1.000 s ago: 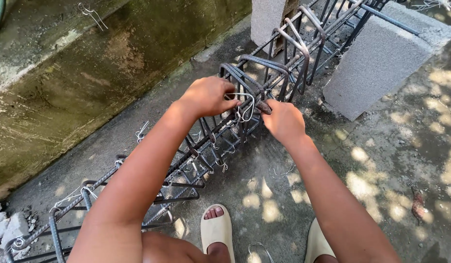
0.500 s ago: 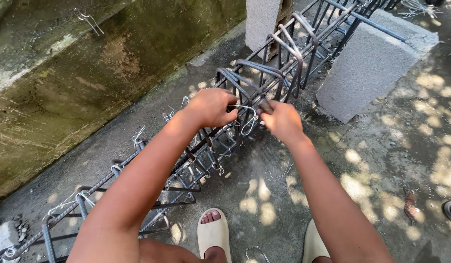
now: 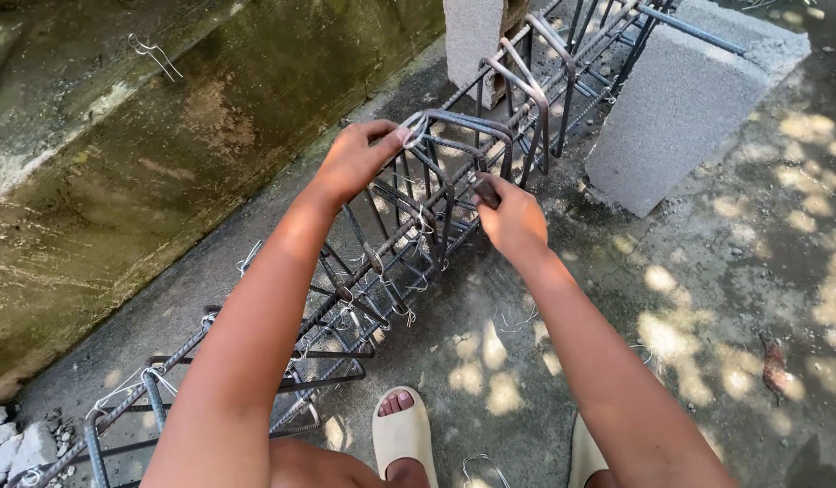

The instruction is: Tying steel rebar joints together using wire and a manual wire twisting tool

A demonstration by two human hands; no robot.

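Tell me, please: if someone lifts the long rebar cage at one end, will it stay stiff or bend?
The rebar cage would probably stay mostly stiff: its long bars are tied to many square stirrups with thin wire. It looks heavy for one person, being steel and long. It should not roll, since its section is square and its far end rests by a concrete block.

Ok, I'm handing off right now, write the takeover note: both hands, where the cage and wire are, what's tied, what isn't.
Left hand: pinching a loop of tie wire at the top corner of a stirrup.
Right hand: closed on a dark tool handle beside the same stirrup.
Rebar cage: lies along the concrete ground, far end resting between two concrete blocks.
Done: joints nearer the feet show twisted wire ties.
Left: this corner's wire looks untwisted; stirrups beyond it appear untied, though that is hard to tell.
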